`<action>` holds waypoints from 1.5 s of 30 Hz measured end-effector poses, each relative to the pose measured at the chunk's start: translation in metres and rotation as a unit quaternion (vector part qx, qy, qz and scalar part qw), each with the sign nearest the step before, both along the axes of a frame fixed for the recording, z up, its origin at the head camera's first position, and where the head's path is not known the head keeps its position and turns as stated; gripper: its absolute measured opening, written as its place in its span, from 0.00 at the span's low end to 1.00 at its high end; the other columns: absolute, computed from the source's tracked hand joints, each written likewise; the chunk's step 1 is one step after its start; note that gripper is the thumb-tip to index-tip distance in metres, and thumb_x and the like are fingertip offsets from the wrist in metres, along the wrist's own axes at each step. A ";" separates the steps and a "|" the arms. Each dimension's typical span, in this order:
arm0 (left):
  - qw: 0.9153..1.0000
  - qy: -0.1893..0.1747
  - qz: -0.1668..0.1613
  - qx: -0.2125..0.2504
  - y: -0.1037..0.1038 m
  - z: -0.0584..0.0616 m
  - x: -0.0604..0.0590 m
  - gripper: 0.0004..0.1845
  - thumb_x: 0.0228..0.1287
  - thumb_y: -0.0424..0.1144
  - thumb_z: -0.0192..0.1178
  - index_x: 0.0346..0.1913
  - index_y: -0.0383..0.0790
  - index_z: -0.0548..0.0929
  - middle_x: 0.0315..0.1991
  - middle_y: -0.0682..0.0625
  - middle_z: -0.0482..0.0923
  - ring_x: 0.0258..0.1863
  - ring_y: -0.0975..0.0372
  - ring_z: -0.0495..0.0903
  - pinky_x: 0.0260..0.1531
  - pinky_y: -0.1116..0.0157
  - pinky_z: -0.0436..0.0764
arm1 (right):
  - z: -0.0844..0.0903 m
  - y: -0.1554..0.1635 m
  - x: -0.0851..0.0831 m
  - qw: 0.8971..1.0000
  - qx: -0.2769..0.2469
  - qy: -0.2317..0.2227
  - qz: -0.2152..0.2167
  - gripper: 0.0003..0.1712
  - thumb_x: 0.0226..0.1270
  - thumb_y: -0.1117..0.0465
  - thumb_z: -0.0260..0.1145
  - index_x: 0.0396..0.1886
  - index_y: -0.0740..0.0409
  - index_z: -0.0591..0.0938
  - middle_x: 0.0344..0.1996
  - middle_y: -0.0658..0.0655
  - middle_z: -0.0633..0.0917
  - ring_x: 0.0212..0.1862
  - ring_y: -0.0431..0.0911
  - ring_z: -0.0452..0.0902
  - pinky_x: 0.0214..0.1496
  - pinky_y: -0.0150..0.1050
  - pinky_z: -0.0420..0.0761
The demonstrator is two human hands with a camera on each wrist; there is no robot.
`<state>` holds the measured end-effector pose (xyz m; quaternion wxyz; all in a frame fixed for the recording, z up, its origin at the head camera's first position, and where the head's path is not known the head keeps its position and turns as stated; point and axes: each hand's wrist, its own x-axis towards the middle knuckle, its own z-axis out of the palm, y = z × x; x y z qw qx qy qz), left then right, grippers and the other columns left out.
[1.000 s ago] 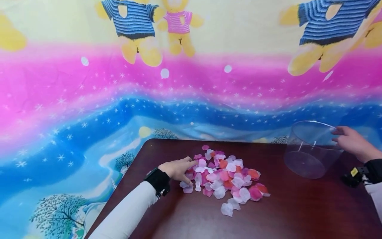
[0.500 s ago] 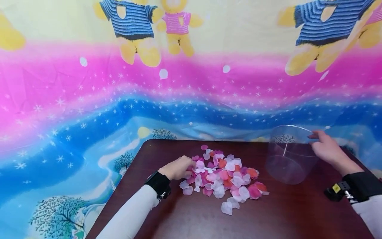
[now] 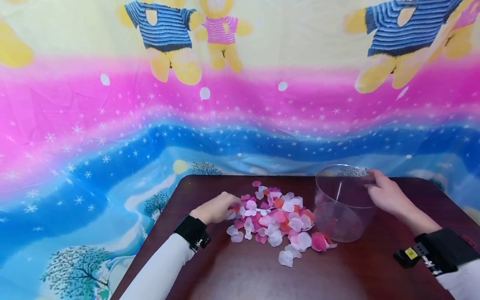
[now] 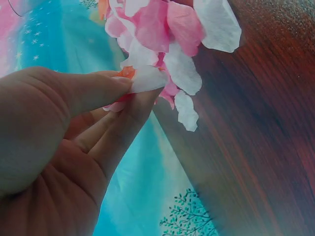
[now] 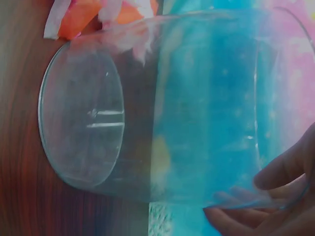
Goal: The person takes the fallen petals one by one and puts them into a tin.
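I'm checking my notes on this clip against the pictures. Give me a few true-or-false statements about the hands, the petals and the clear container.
1. The left hand pinches petals at the pile's edge. True.
2. The clear container is full of petals. False: it is empty inside.
3. The right hand holds the container at its rim. True.
4. The petals lie on a dark wooden table. True.
5. The container stands far from the pile, at the table's left edge. False: it stands right of the pile, against it.
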<state>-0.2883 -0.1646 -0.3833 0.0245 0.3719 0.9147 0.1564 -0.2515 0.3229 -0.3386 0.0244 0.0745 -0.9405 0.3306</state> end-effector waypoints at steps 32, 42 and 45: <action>0.999 -0.006 0.005 0.053 0.015 0.021 -0.013 0.10 0.67 0.29 0.67 0.47 0.46 0.90 0.38 0.53 0.88 0.32 0.66 0.82 0.38 0.72 0.82 | -0.012 -0.002 -0.021 0.973 -0.172 -0.129 0.080 0.25 0.83 0.66 0.36 0.71 0.76 0.63 0.67 0.77 0.73 0.70 0.69 0.67 0.65 0.56 0.75; 0.998 0.007 -0.001 0.062 0.018 0.036 -0.019 0.06 0.66 0.29 0.69 0.42 0.43 0.90 0.36 0.51 0.88 0.33 0.68 0.84 0.40 0.70 0.83 | -0.007 -0.015 -0.024 0.976 -0.171 -0.117 0.074 0.26 0.83 0.63 0.38 0.69 0.76 0.66 0.65 0.77 0.74 0.70 0.69 0.68 0.66 0.59 0.73; 0.997 0.013 -0.019 0.075 0.027 0.050 -0.019 0.06 0.67 0.29 0.67 0.43 0.41 0.90 0.36 0.52 0.88 0.34 0.67 0.85 0.40 0.69 0.83 | -0.005 -0.020 -0.028 0.974 -0.176 -0.119 0.074 0.25 0.82 0.64 0.38 0.69 0.76 0.66 0.65 0.77 0.74 0.70 0.68 0.69 0.67 0.60 0.72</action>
